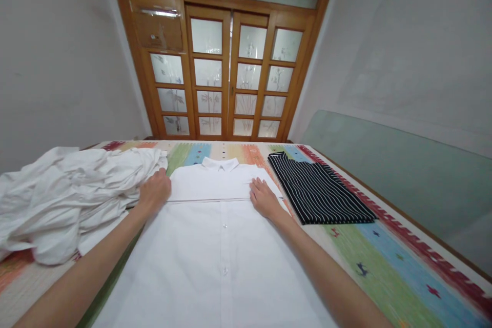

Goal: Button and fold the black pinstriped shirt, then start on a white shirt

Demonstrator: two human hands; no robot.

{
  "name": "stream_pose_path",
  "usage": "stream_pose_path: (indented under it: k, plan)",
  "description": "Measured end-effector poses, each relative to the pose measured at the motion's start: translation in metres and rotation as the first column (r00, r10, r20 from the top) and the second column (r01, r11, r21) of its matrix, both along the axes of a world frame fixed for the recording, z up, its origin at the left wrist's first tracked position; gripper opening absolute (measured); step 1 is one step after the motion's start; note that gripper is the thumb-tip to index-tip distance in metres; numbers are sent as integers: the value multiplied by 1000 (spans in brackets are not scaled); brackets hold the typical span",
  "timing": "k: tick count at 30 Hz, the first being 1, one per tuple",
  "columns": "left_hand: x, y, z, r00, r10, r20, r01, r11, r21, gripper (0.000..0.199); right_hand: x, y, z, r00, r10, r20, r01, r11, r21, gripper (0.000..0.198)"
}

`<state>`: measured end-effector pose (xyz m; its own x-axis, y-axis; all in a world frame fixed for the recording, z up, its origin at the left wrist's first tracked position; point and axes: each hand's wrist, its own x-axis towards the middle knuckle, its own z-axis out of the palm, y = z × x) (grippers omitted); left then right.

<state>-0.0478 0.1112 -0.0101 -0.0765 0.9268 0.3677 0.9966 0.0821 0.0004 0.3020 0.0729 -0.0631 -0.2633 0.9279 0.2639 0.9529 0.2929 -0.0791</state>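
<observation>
A white button-up shirt [215, 251] lies spread out in front of me, collar [221, 164] at the far end and button placket running down the middle. Across its chest runs a straight fold or edge. At the left side of the shirt, my left hand [156, 190] is closed with its fingers curled at the fabric's edge; the fingertips are partly hidden. My right hand [264, 199] rests on the shirt's upper right part, palm down, its fingers stretched out and slightly apart.
To the left is a loose heap of crumpled white cloth [69, 200]. A folded black garment with white stripes [321, 189] lies at the right. Beneath everything is a colourful striped bedspread [369, 261]. A pale green panel [384, 159] borders the right side; wooden glazed doors [230, 74] stand beyond.
</observation>
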Motion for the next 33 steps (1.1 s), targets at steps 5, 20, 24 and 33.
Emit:
stream_pose_path:
  k: [5,20,24,33]
  plan:
    - [32,-16,-23,931,-363,50,361,932,32,38,-21,-10,0,997,56,-48,-60,994,-92,56]
    - [42,-37,-60,851,-516,92,525,841,-132,58,-9,-2,-10,1000,-5,-11,4,994,-107,66]
    - [44,-39,-58,856,-509,89,516,843,-151,57,-8,0,-14,1000,-3,15,5,994,-111,67]
    - [46,-41,-59,849,-527,34,528,843,-104,55,-8,1,-14,993,115,23,-114,992,-58,67]
